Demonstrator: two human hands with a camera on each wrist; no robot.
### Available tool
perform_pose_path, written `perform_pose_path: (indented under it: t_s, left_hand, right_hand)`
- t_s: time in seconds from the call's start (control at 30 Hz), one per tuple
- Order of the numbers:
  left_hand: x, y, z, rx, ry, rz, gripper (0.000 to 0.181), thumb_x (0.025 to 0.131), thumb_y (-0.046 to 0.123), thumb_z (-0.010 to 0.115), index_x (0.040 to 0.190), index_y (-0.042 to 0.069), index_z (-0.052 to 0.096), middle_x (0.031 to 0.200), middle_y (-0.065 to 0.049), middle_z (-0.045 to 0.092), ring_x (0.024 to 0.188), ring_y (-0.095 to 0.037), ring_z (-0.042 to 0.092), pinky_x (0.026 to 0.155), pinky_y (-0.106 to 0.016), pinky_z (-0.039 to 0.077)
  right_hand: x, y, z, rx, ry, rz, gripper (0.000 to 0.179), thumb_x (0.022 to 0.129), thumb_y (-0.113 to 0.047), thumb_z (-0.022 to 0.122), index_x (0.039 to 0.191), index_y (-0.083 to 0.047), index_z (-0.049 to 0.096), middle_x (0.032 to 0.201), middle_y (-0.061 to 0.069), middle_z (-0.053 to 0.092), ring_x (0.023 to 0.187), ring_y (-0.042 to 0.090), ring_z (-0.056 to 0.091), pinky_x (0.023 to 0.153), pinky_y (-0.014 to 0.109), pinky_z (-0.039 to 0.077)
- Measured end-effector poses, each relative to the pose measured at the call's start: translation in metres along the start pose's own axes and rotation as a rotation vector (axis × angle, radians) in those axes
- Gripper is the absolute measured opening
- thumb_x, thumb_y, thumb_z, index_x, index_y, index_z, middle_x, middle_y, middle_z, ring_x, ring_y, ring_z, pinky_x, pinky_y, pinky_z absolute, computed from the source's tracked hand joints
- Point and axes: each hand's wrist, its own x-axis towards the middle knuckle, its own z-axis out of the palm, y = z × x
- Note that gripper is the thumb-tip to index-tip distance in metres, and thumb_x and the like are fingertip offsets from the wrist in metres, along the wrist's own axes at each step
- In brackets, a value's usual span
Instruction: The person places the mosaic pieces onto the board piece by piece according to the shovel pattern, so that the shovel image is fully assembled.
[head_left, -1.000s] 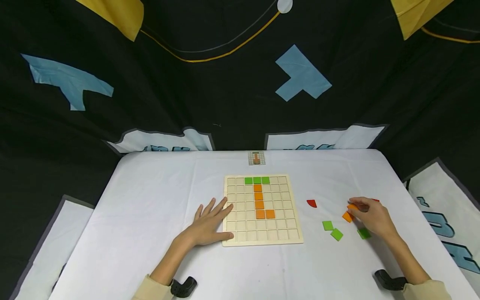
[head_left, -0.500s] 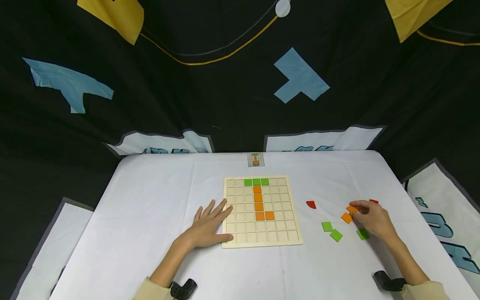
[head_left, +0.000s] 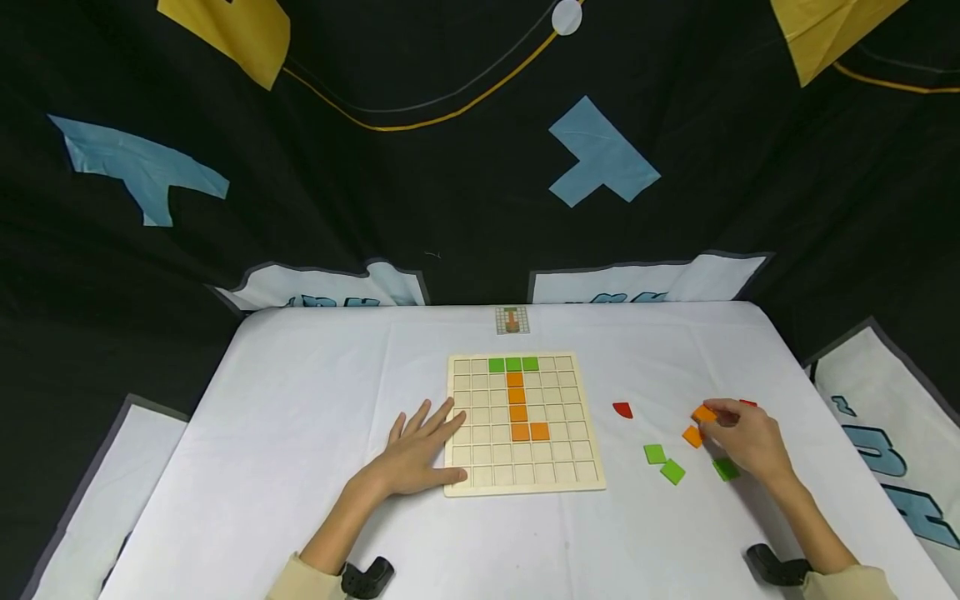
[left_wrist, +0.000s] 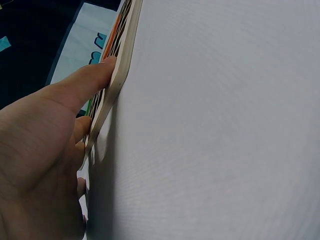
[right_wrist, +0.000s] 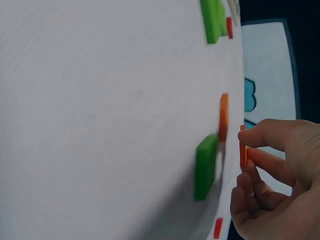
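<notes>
Orange tile [head_left: 703, 414]: being pinched between thumb and fingertips, well to the right of the board; in the right wrist view it is appearing slightly apart from the cloth.
Right hand [head_left: 744, 437]: gripping that one tile, its remaining fingers bending loosely alongside.
Left hand [head_left: 414, 461]: spreading its fingers and gripping nothing, touching the board's left border with thumb and fingertips, probably steadying it.
Wooden board [head_left: 480, 458]: lying flat on the white cloth [head_left: 322, 367], bearing a green row [head_left: 513, 364] of three squares along its top; an orange column [head_left: 517, 413] of four is running down from the middle green, and a side square [head_left: 539, 431] is sitting just right of the column's foot.
Picture card [head_left: 512, 320]: lying beyond the board's far edge, showing a small green-and-orange figure that is widening at the bottom; its finer cells are too small to tell.
Loose pieces: a second orange tile [head_left: 692, 437] is lying just beside the held one, three loose green squares [head_left: 672, 472] nearer the person, one red piece [head_left: 622, 410] towards the board, another red piece [head_left: 748, 403] partly hiding behind the right hand.
Step in hand: seemingly picking up another orange square, the pattern standing partway built.
Next move: probably calling for carrying it left and lowering it flat into the cell left of the column's foot; tilting it could be leaving it straddling the ridges.
</notes>
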Motion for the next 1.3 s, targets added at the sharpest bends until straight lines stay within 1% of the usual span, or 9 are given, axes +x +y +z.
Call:
perform_pose_path:
  t_s: [0.1, 0.27, 0.33, 0.43, 0.6, 0.9, 1.0, 1.17, 1.3]
  left_hand:
    - [0.0, 0.0, 0.0, 0.0, -0.001, -0.003, 0.087, 0.088, 0.057, 0.066, 0.157, 0.016, 0.034, 0.166, -0.008, 0.013, 0.15, -0.038, -0.001, 0.112, -0.066, -0.003]
    - [0.001, 0.0, 0.0, -0.001, 0.001, 0.0, 0.087, 0.089, 0.057, 0.066, 0.157, 0.016, 0.034, 0.166, -0.009, 0.013, 0.15, -0.039, 0.0, 0.112, -0.067, -0.004]
    - [0.001, 0.0, 0.0, -0.001, 0.002, -0.001, 0.087, 0.088, 0.057, 0.066, 0.157, 0.016, 0.034, 0.166, -0.009, 0.014, 0.15, -0.039, 0.0, 0.112, -0.067, -0.004]
    - [0.001, 0.0, 0.0, 0.0, 0.001, -0.001, 0.086, 0.088, 0.057, 0.066, 0.157, 0.016, 0.034, 0.165, -0.009, 0.014, 0.15, -0.039, 0.0, 0.112, -0.067, -0.003]
    - [0.001, 0.001, 0.0, -0.002, 0.005, 0.004, 0.086, 0.088, 0.056, 0.067, 0.157, 0.015, 0.035, 0.165, -0.01, 0.015, 0.15, -0.04, 0.001, 0.112, -0.068, -0.003]
    - [0.001, 0.002, 0.0, 0.003, 0.004, 0.009, 0.085, 0.089, 0.055, 0.067, 0.156, 0.014, 0.036, 0.165, -0.011, 0.017, 0.15, -0.042, 0.003, 0.111, -0.069, -0.001]
    - [0.0, 0.002, -0.001, 0.003, 0.003, 0.007, 0.085, 0.089, 0.055, 0.067, 0.156, 0.014, 0.036, 0.165, -0.011, 0.016, 0.15, -0.041, 0.002, 0.111, -0.069, -0.001]
    - [0.0, 0.003, -0.002, 0.002, 0.01, 0.005, 0.085, 0.089, 0.054, 0.068, 0.156, 0.014, 0.036, 0.165, -0.011, 0.016, 0.15, -0.041, 0.003, 0.112, -0.068, -0.001]
    - [-0.001, 0.003, -0.002, 0.009, 0.007, -0.001, 0.085, 0.089, 0.053, 0.067, 0.157, 0.015, 0.035, 0.165, -0.009, 0.015, 0.15, -0.04, 0.002, 0.112, -0.067, -0.002]
  right_hand:
    - [0.003, -0.01, 0.0, 0.016, 0.0, -0.031, 0.034, 0.088, -0.008, 0.072, 0.118, 0.009, 0.068, 0.11, 0.028, 0.067, 0.097, 0.042, 0.065, 0.075, 0.049, 0.054]
    - [0.008, -0.031, 0.006, 0.035, 0.016, -0.1, 0.032, 0.086, -0.004, 0.071, 0.117, 0.004, 0.071, 0.113, 0.025, 0.066, 0.094, 0.036, 0.064, 0.067, 0.033, 0.051]
    - [0.009, -0.041, 0.01, 0.046, 0.029, -0.136, 0.031, 0.085, -0.003, 0.071, 0.116, 0.003, 0.072, 0.114, 0.024, 0.066, 0.093, 0.035, 0.063, 0.067, 0.031, 0.051]
    - [0.011, -0.055, 0.017, 0.06, 0.028, -0.181, 0.03, 0.086, -0.003, 0.07, 0.115, 0.001, 0.073, 0.115, 0.021, 0.067, 0.093, 0.034, 0.063, 0.071, 0.036, 0.052]
    - [0.016, -0.079, 0.03, 0.098, -0.031, -0.207, 0.031, 0.085, -0.003, 0.07, 0.116, 0.0, 0.073, 0.117, 0.017, 0.067, 0.096, 0.035, 0.063, 0.081, 0.049, 0.052]
    - [0.018, -0.115, 0.06, 0.157, -0.097, -0.339, 0.031, 0.082, 0.001, 0.072, 0.113, -0.001, 0.074, 0.11, 0.01, 0.069, 0.087, 0.027, 0.061, 0.074, 0.04, 0.053]
    - [0.019, -0.125, 0.07, 0.181, -0.135, -0.362, 0.031, 0.082, 0.0, 0.072, 0.113, -0.002, 0.074, 0.11, 0.007, 0.069, 0.091, 0.025, 0.063, 0.077, 0.039, 0.054]
    - [0.02, -0.141, 0.085, 0.194, -0.179, -0.431, 0.033, 0.082, -0.002, 0.074, 0.115, -0.001, 0.074, 0.113, 0.008, 0.069, 0.1, 0.028, 0.065, 0.083, 0.045, 0.054]
    - [0.019, -0.156, 0.096, 0.181, -0.218, -0.432, 0.032, 0.082, -0.005, 0.076, 0.114, -0.005, 0.076, 0.113, 0.005, 0.07, 0.103, 0.025, 0.064, 0.086, 0.044, 0.053]
